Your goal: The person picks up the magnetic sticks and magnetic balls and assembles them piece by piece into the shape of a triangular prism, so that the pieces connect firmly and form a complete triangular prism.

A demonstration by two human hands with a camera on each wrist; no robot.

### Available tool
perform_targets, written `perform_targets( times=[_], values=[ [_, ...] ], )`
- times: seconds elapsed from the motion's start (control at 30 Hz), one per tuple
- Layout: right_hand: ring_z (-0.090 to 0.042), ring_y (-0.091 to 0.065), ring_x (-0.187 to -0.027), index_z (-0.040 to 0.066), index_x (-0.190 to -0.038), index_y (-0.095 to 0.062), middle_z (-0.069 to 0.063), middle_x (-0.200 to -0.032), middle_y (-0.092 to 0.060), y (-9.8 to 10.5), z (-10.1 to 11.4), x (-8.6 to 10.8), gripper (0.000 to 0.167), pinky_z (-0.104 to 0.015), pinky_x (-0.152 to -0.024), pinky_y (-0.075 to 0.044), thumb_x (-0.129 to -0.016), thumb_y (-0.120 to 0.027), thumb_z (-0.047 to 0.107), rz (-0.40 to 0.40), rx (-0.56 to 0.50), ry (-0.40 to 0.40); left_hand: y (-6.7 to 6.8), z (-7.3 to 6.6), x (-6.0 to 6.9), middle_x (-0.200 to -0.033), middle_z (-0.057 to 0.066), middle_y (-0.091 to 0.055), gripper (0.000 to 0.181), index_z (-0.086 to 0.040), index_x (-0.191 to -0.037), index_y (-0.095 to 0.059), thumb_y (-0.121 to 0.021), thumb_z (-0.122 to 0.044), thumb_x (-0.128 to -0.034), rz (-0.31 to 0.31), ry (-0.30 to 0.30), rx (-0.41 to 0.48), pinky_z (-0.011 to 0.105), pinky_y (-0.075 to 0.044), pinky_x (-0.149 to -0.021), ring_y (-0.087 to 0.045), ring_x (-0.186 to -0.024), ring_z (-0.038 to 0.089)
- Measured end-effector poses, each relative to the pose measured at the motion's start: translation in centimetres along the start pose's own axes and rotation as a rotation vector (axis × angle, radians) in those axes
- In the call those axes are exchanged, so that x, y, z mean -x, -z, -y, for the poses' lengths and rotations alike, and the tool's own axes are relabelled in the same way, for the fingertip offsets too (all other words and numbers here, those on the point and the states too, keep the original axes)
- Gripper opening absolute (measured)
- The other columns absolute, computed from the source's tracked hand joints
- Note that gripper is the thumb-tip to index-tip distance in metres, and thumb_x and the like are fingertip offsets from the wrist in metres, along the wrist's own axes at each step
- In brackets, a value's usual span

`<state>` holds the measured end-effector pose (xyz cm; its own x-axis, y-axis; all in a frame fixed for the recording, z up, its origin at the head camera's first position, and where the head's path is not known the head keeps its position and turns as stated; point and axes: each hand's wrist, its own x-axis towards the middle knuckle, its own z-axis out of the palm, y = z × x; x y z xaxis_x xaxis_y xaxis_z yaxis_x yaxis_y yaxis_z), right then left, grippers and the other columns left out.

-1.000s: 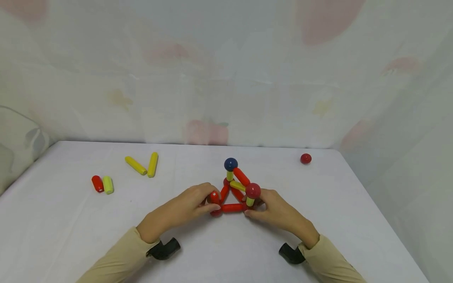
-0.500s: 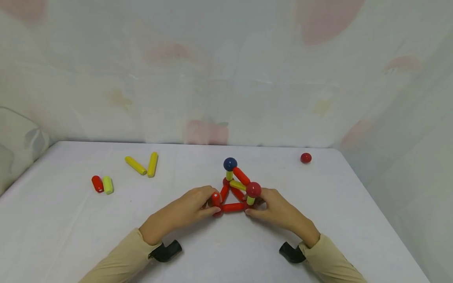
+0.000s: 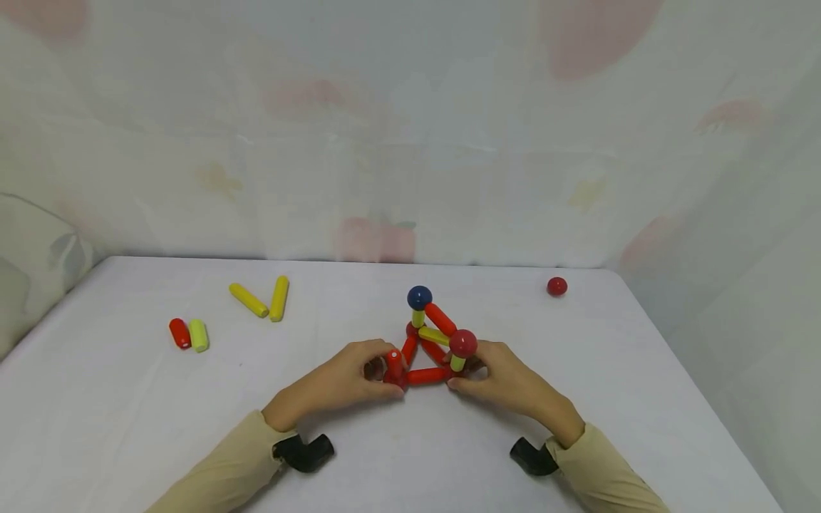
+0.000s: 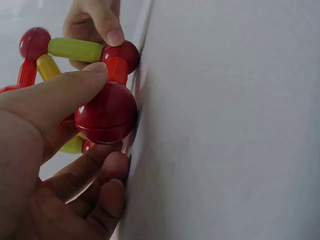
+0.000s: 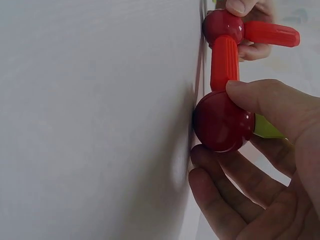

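Note:
A frame of toy building rods and balls stands mid-table. Its base is a triangle of red rods (image 3: 428,376) and red balls. A blue ball (image 3: 420,298) tops the rear upright, and a red ball (image 3: 463,343) tops the right one. Between them runs a red rod (image 3: 441,319); a yellow rod (image 3: 435,335) slants below. My left hand (image 3: 346,374) grips the front-left base ball (image 4: 106,117), from which a red rod (image 3: 394,362) rises with its top end bare. Opposite, my right hand (image 3: 513,381) holds the front-right base ball (image 5: 223,121) between thumb and fingers.
Two yellow rods (image 3: 249,300) lie at the back left. Nearer are a short red rod (image 3: 180,333) and a yellow-green rod (image 3: 199,335), side by side. A loose red ball (image 3: 556,286) sits at the back right. A cloth wall (image 3: 513,206) rises behind the white table (image 3: 128,413).
My left hand has shifted slightly right with the front-left ball and its upright red rod, and its thumb sits a little lower on the ball. My right hand keeps its hold, nearly still.

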<state>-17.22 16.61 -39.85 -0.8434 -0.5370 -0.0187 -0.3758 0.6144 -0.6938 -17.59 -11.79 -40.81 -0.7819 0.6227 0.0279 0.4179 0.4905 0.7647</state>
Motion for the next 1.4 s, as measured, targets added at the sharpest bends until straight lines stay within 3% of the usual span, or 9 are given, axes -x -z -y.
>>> perform_targets(
  times=[0.17,0.43,0.63,1.07,1.4],
  values=[
    [-0.008,-0.064,-0.09,0.019,-0.105,-0.065,0.009,-0.096,-0.068,0.4,-0.1,0.1,0.022,-0.026,-0.085,-0.055,-0.087,-0.077,0.024,0.01,-0.001,0.014,0.0,0.7,0.0,-0.077,-0.008,-0.052,0.025,-0.027,-0.101,-0.066,-0.081,-0.033,-0.0822,0.005,0.039,0.101,0.02,-0.041,-0.063,-0.052,-0.075,0.01],
    [-0.018,-0.065,-0.101,0.017,-0.118,-0.064,0.003,-0.11,-0.068,2.4,-0.3,0.8,0.034,-0.039,-0.09,-0.056,-0.087,-0.076,0.022,-0.052,0.044,0.033,0.1,0.9,0.1,-0.078,-0.005,-0.053,0.025,-0.024,-0.102,-0.067,-0.081,-0.031,-0.0825,0.011,0.028,0.145,0.02,-0.04,-0.063,-0.051,-0.075,0.009],
    [-0.021,-0.064,-0.103,0.014,-0.121,-0.064,-0.003,-0.116,-0.068,3.7,-1.0,1.1,0.035,-0.045,-0.092,-0.055,-0.088,-0.075,0.021,-0.123,0.07,0.01,0.0,1.2,0.1,-0.079,-0.002,-0.053,0.026,-0.021,-0.104,-0.068,-0.08,-0.032,-0.0835,0.011,0.022,0.151,0.019,-0.039,-0.062,-0.051,-0.074,0.01],
    [-0.036,-0.065,-0.107,0.001,-0.121,-0.063,-0.017,-0.119,-0.068,7.1,-4.6,0.7,0.037,-0.051,-0.094,-0.053,-0.088,-0.074,0.012,-0.286,0.152,-0.004,0.0,0.8,0.1,-0.08,-0.001,-0.053,0.029,-0.018,-0.106,-0.069,-0.081,-0.031,-0.0827,0.013,0.032,0.169,0.021,-0.04,-0.064,-0.052,-0.077,0.012],
    [-0.04,-0.062,-0.108,-0.002,-0.119,-0.064,-0.02,-0.117,-0.067,9.0,-6.5,0.1,0.035,-0.053,-0.095,-0.051,-0.087,-0.075,0.009,-0.39,0.22,0.025,0.0,0.9,0.1,-0.078,-0.005,-0.053,0.027,-0.024,-0.105,-0.068,-0.081,-0.033,-0.0822,0.01,0.042,0.149,0.02,-0.039,-0.063,-0.051,-0.075,0.009]
  ],
)
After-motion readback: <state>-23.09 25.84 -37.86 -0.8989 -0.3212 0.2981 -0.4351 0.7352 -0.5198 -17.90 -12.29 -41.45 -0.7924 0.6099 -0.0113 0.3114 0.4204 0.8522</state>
